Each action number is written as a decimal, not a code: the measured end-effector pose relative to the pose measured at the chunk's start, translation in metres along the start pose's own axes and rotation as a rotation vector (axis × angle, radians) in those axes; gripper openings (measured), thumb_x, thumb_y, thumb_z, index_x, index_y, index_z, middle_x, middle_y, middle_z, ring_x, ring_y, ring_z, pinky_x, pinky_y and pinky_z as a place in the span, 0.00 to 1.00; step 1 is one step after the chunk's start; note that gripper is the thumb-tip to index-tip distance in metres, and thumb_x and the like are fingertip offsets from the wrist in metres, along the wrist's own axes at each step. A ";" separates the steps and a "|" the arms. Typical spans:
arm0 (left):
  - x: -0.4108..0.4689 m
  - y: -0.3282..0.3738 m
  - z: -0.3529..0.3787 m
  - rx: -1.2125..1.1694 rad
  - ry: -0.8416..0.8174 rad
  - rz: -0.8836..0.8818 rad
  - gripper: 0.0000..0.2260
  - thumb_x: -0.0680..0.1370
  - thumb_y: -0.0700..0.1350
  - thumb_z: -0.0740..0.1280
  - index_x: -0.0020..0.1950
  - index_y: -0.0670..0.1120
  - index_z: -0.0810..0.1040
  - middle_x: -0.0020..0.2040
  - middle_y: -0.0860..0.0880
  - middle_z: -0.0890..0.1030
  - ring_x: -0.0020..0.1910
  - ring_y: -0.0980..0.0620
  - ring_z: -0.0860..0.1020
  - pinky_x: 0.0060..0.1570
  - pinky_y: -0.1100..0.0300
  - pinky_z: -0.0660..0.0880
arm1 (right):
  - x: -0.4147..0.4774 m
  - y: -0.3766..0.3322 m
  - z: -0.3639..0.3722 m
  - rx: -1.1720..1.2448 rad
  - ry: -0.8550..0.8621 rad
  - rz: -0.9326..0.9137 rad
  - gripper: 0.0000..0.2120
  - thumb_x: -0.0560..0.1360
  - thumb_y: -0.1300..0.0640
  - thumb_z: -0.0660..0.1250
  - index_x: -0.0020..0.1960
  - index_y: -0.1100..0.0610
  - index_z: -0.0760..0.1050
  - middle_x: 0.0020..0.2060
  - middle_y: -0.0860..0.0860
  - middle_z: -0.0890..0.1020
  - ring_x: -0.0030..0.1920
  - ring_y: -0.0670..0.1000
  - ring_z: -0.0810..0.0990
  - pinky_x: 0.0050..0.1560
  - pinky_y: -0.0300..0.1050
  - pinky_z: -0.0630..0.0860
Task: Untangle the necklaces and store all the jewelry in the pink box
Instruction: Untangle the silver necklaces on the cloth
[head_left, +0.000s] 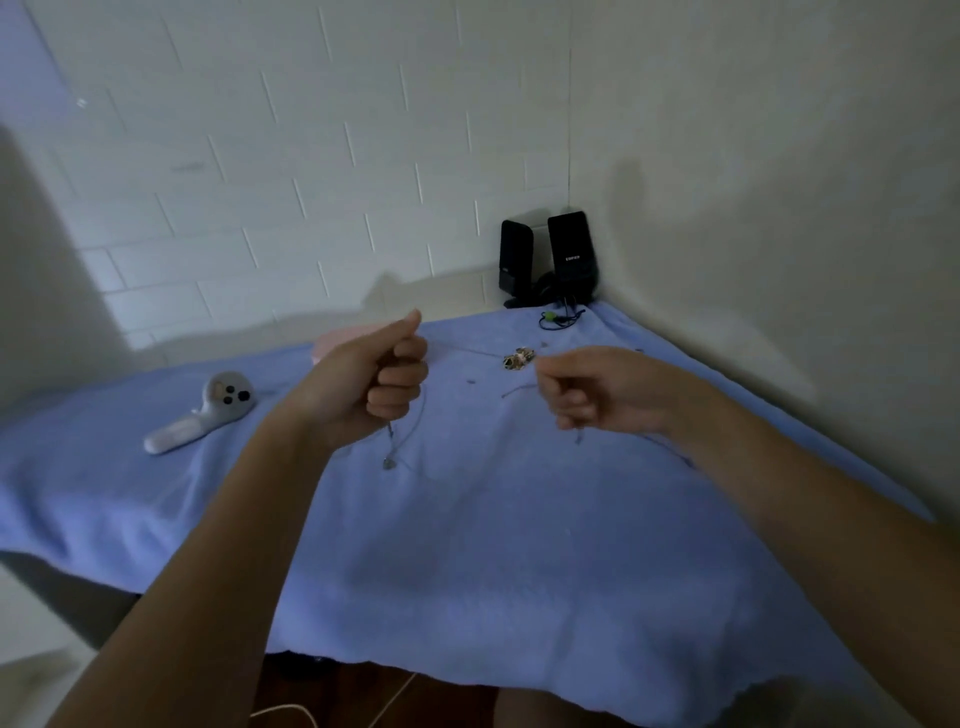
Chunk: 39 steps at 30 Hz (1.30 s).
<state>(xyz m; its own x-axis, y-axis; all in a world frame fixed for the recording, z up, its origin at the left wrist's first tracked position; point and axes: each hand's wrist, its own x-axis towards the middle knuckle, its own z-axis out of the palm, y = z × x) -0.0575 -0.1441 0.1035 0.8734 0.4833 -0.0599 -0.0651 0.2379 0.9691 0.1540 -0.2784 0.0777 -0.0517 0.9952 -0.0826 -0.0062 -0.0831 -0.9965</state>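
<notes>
My left hand (379, 382) is closed in a fist on a thin silver necklace chain (467, 351), held above the blue cloth. A loop with a small pendant (388, 461) hangs below this fist. My right hand (587, 387) is also closed on the chain, and a short end (577, 437) dangles under it. The chain runs between both fists. A small heap of gold-coloured jewelry (518, 358) lies on the cloth behind the hands. The pink box (332, 340) is mostly hidden behind my left hand, at the back of the table.
A blue towel (467, 545) covers the table. A grey handheld controller (205, 413) lies at the left. Two black speakers (550, 260) stand in the back corner, with a dark cord and green plug (558, 317) in front. Walls close the back and right sides.
</notes>
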 end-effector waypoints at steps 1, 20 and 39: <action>-0.003 -0.004 -0.007 -0.094 -0.052 -0.030 0.15 0.72 0.54 0.68 0.29 0.49 0.69 0.22 0.55 0.61 0.19 0.60 0.54 0.13 0.69 0.56 | -0.003 0.003 -0.005 0.008 0.008 0.029 0.12 0.72 0.51 0.61 0.35 0.58 0.69 0.23 0.47 0.64 0.24 0.44 0.60 0.29 0.36 0.65; -0.030 -0.086 -0.041 0.361 0.536 -0.174 0.07 0.79 0.40 0.64 0.42 0.40 0.76 0.30 0.46 0.73 0.23 0.55 0.71 0.21 0.66 0.68 | 0.031 0.041 -0.019 -0.217 0.131 0.296 0.10 0.80 0.59 0.60 0.47 0.63 0.78 0.30 0.52 0.75 0.26 0.45 0.68 0.28 0.36 0.70; 0.107 -0.068 0.032 1.226 0.444 0.192 0.03 0.75 0.40 0.66 0.46 0.42 0.80 0.43 0.48 0.79 0.43 0.50 0.78 0.43 0.59 0.75 | 0.038 0.013 -0.146 -0.734 0.689 0.341 0.09 0.74 0.72 0.64 0.53 0.66 0.77 0.33 0.57 0.76 0.32 0.52 0.74 0.29 0.40 0.76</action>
<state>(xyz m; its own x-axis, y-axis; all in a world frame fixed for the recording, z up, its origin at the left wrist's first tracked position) 0.0559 -0.1357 0.0388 0.6526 0.7129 0.2568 0.5125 -0.6649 0.5434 0.2974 -0.2342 0.0598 0.6409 0.7585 -0.1178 0.5179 -0.5406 -0.6629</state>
